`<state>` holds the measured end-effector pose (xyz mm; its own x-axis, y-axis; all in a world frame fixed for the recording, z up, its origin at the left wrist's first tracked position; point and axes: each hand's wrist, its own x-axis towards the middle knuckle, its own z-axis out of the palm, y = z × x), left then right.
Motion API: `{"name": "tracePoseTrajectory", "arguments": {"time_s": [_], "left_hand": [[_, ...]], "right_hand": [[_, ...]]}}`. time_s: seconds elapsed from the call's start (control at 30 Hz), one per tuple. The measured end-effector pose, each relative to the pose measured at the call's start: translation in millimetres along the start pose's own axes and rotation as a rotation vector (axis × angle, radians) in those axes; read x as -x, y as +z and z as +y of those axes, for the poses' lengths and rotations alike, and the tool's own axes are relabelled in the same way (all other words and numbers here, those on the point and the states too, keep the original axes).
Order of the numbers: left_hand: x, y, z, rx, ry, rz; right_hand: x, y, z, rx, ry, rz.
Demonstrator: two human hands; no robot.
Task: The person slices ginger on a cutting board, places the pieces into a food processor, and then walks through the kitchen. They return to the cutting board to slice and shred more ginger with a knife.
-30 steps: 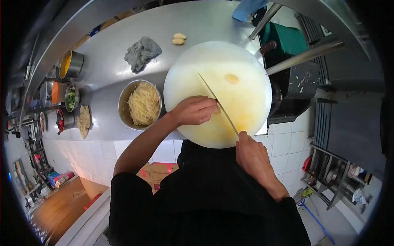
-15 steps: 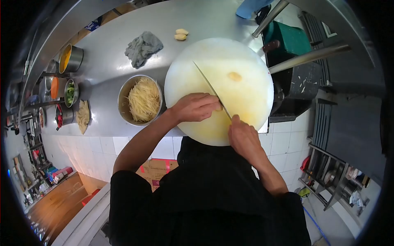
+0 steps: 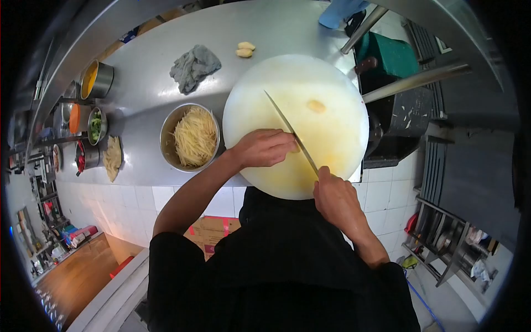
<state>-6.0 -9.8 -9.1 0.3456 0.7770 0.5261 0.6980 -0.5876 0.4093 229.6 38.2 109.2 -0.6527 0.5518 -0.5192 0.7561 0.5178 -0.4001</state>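
Note:
My right hand (image 3: 336,196) is closed round the handle of a long knife (image 3: 282,118), whose blade slants across the round white cutting board (image 3: 254,88). Beside the blade, my left hand (image 3: 266,148) has its fingers curled down on a small pale yellow vegetable piece (image 3: 297,147), mostly hidden under the fingertips. The blade lies against those fingers. Farther up the board is a flat pale yellow slice (image 3: 316,106). To the left, a steel bowl (image 3: 166,145) holds a heap of thin pale yellow shreds (image 3: 194,136).
Two peeled yellow pieces (image 3: 245,50) and a crumpled grey cloth (image 3: 194,68) lie on the steel table (image 3: 138,83) beyond the board. Steel pots (image 3: 101,82) and a tan cloth (image 3: 112,159) are at the left. A metal post (image 3: 417,83) and a green bin (image 3: 390,54) are at the right.
My right hand has drawn the knife a little back toward my body and to the right. My left hand has stayed nearly in place on the piece.

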Motion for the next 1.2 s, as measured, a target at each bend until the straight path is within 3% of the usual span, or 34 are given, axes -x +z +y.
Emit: {"name": "tracePoseTrajectory", "arguments": {"time_s": [0.23,0.43,0.5,0.73,1.0,1.2], "left_hand": [[0,-2,-1,0.015,-0.03,0.006],[2,0,0,0.034,-0.003,-0.002],[-1,-2,1,0.016,0.005,0.024],[-2,-5,5,-0.06,0.058,0.04],[-1,0,1,-0.049,0.073,0.031],[0,-2,1,-0.039,0.051,0.027]], "right_hand": [[-30,18,11,-0.062,-0.123,0.132],[-11,11,4,-0.023,-0.04,0.035],[-40,30,9,-0.014,-0.093,0.138],[-38,19,14,-0.058,-0.168,0.118],[17,0,4,0.059,0.014,-0.031],[-35,25,11,-0.005,-0.124,0.103]]}}
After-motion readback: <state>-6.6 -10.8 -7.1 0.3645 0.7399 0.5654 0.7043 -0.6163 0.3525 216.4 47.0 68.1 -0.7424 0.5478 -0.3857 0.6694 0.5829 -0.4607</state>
